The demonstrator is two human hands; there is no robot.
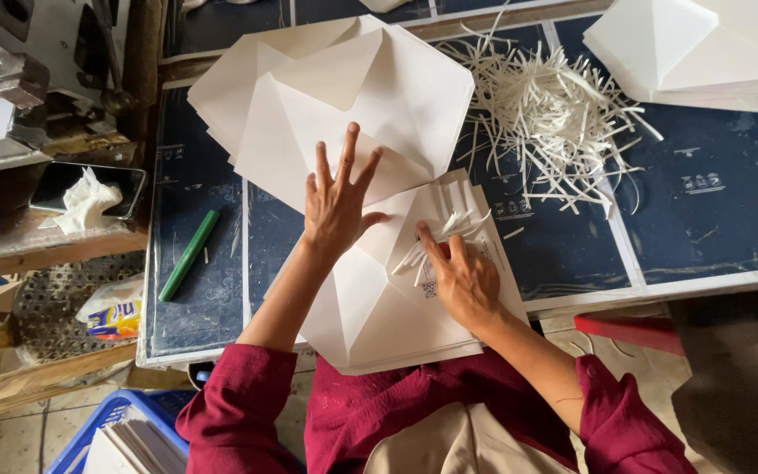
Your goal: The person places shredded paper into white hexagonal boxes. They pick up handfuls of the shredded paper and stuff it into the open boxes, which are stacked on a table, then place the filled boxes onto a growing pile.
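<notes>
My left hand (337, 200) lies flat with fingers spread on a white folded paper sheet (370, 105) that tops a fanned stack. My right hand (462, 276) pinches a few thin white paper strips (445, 233) against a nearer stack of creased white paper blanks (379, 316) at the table's front edge. Both sleeves are dark red.
A heap of white paper strips (554, 114) lies on the dark blue table (712, 211). Another white stack (704, 53) sits at the far right. A green pen (189, 254) lies at the left. A blue basket (125, 434) of papers stands on the floor.
</notes>
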